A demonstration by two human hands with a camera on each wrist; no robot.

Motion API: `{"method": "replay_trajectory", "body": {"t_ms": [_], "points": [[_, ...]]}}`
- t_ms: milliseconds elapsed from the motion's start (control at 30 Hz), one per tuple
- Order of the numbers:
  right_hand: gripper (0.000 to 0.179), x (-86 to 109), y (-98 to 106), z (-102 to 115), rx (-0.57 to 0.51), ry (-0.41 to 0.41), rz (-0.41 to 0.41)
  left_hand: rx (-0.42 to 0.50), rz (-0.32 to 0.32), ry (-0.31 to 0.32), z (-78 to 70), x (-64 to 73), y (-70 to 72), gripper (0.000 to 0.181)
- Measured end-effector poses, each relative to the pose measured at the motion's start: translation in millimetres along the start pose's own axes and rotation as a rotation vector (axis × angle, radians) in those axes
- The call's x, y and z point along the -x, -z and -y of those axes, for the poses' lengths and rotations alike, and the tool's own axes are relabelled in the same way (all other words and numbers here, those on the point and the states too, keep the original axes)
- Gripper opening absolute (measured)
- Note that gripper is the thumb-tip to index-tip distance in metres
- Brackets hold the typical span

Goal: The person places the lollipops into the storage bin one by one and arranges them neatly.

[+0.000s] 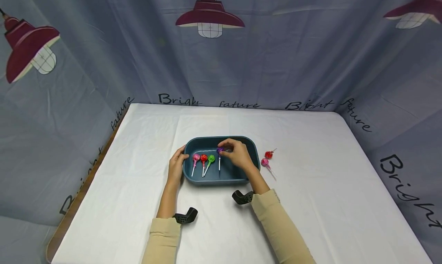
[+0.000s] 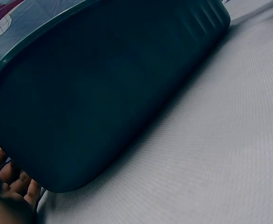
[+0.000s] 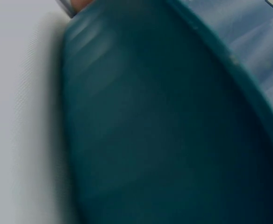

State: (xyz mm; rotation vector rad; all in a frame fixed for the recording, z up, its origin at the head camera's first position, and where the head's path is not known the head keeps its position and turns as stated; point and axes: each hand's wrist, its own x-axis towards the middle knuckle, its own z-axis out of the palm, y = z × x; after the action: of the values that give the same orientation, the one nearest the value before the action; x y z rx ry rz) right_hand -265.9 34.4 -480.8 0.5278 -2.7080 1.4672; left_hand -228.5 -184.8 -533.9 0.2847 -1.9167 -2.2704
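A dark teal plastic tray (image 1: 221,182) lies on the table, its outer wall (image 2: 89,102) filling much of the left wrist view. My left hand (image 1: 176,166) grips its left end, thumb at the rim and fingers along the outside. Over the tray, my right hand (image 1: 238,154) pinches a purple lollipop (image 1: 219,150) by its head, the white stick pointing toward me. Left of that lollipop, a pink lollipop (image 1: 196,157), a red lollipop (image 1: 204,158) and a green lollipop (image 1: 211,159) lie side by side inside. The right wrist view shows only the tray's blurred outer wall (image 3: 141,116), not the right hand.
Just right of the tray, another red lollipop (image 1: 268,154) and another pink lollipop (image 1: 264,162) lie on the white tablecloth (image 1: 324,202). A grey-blue curtain (image 1: 276,56) printed with lamps and lettering surrounds the table's back and sides. Each wrist carries a black camera mount.
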Motion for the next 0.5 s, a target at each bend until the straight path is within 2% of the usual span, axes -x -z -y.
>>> {"method": "replay_trajectory", "body": {"t_ms": [167, 500], "points": [[0.017, -0.6, -5.0, -2.7, 0.036, -0.045, 0.038, -0.005, 0.006, 0.006, -0.2, -0.6, -0.4, 0.043], [0.017, -1.9, -9.7, -5.1, 0.067, -0.055, 0.065, 0.0, 0.0, 0.008, -1.1, 0.2, 0.2, 0.043]]}}
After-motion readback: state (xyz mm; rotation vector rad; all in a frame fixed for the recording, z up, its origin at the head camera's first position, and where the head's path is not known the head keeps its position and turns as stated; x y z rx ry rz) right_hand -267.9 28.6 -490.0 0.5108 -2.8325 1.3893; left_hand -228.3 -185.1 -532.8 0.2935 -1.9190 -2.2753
